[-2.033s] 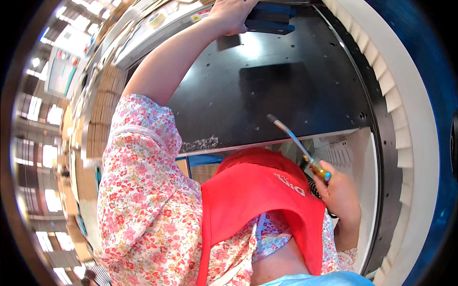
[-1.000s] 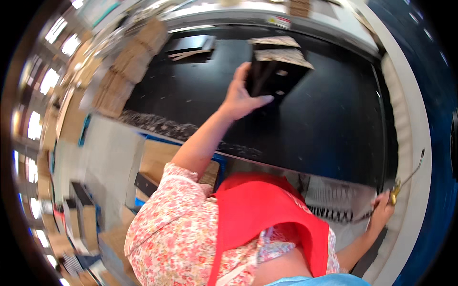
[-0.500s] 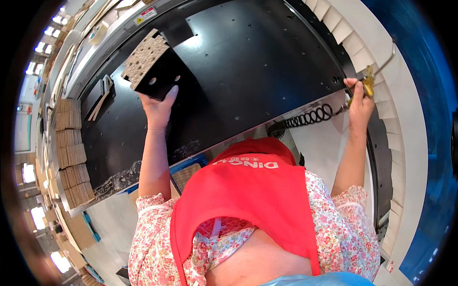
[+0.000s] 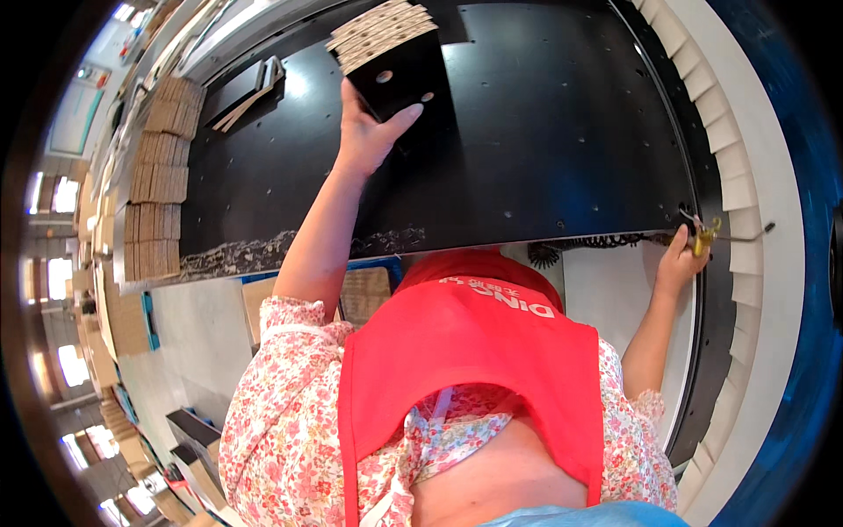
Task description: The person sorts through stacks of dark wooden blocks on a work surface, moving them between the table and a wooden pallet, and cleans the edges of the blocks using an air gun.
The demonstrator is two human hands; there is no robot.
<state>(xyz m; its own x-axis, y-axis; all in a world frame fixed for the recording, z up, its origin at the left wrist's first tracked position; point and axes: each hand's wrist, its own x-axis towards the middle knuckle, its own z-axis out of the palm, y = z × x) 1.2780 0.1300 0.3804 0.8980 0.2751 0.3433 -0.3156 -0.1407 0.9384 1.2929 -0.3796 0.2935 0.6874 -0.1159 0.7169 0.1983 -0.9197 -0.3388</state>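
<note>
My left hand is closed around the lower end of a stack of drilled particleboard panels, its thumb on the black face. Round holes show in that face and in the raw tan edges. The stack is tilted over the black worktop. At the right, near the worktop's corner, my right hand grips a yellow air blow gun with a thin bent nozzle. A black coiled hose runs toward it, partly hidden below the worktop's edge.
Several piles of board pieces line the worktop's left end. Loose black panels lie near the far left corner. A pale pleated cover curves along the right side. The black worktop has small holes; its near edge is scuffed.
Across the view, the worktop and the left hand's stack have shifted right and the stack has risen. My right hand with the blow gun appears lower, and more of the coiled hose is hidden.
</note>
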